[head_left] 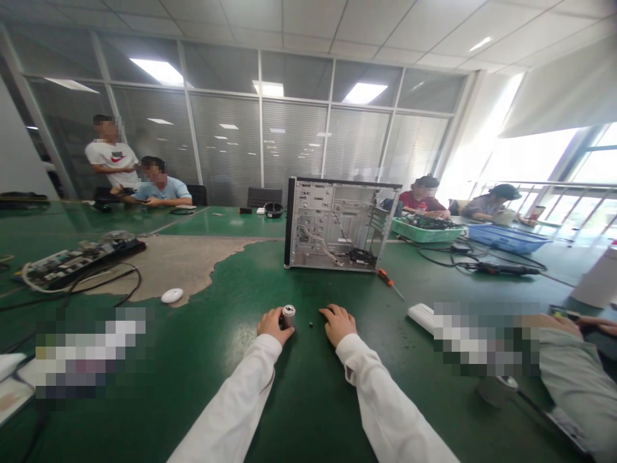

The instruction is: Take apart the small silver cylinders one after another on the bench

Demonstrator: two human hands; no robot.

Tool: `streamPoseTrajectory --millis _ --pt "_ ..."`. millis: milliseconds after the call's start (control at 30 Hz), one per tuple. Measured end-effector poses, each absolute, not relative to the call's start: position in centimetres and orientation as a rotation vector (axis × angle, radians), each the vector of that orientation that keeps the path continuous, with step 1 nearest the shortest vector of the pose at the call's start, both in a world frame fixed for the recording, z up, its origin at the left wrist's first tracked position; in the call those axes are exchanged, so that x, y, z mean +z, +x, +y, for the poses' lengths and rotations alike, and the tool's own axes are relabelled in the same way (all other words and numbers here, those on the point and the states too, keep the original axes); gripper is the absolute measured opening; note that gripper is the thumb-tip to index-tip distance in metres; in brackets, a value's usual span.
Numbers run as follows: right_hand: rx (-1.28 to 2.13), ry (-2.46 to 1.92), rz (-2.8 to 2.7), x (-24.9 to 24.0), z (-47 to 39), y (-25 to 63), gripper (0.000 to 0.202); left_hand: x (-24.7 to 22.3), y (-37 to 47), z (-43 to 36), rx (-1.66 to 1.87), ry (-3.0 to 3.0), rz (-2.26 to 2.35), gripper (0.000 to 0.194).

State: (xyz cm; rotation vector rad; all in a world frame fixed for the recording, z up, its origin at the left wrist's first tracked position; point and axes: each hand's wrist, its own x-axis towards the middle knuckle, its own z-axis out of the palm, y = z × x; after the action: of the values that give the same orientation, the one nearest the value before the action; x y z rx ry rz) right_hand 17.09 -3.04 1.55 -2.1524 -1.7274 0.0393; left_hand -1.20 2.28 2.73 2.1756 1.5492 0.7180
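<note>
My left hand [274, 326] is wrapped round a small silver cylinder [288, 313] that stands upright on the green tabletop, its top marked with dark spots. My right hand [338, 323] lies palm down a little way to the right, fingers apart and bent, with nothing seen in them. Between the two hands sits a tiny dark piece [311, 324], too small to identify, which neither hand touches. Beyond them stands an open computer case [337, 225], its side panel off and cables inside. An orange-handled screwdriver [386, 278] rests by its lower right corner.
At left are power strips [87, 260] with cables and a white round lid-like object [172, 296]. A green basket [424, 233] and a blue basket [506, 238] stand back right, near a black tool [504, 268]. A co-worker's sleeve [571, 370] reaches in at right. Other people sit farther off.
</note>
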Motion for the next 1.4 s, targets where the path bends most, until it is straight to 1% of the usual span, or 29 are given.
streamPoseTrajectory --millis 433,867,1000,1133,1200,1300,1400 --pt "0.054 -2.132 -1.74 1.8 -2.8 17.4 0.039 3.5 -1.0 1.9 0.548 2.212 1.635 0.049" --pt "0.057 -2.089 -1.731 1.6 -2.9 17.4 0.04 3.2 -1.2 2.0 0.57 2.25 1.578 0.051" --pt "0.053 -1.934 -1.669 2.0 -3.2 17.0 0.045 2.9 -1.4 2.0 0.602 2.247 1.541 0.051" --pt "0.111 -1.532 -1.745 2.8 -4.1 15.2 0.046 2.3 -1.3 2.3 0.65 2.262 1.427 0.052" --pt "0.176 -1.393 -1.789 2.9 -4.5 13.9 0.05 1.9 -1.2 2.4 0.665 2.282 1.328 0.052" --pt "0.203 -1.364 -1.802 2.7 -4.9 12.5 0.054 1.6 -1.2 2.3 0.681 2.328 1.129 0.05" --pt "0.225 -1.431 -1.757 2.5 -5.2 12.2 0.047 1.8 -1.2 2.0 0.681 2.378 0.97 0.044"
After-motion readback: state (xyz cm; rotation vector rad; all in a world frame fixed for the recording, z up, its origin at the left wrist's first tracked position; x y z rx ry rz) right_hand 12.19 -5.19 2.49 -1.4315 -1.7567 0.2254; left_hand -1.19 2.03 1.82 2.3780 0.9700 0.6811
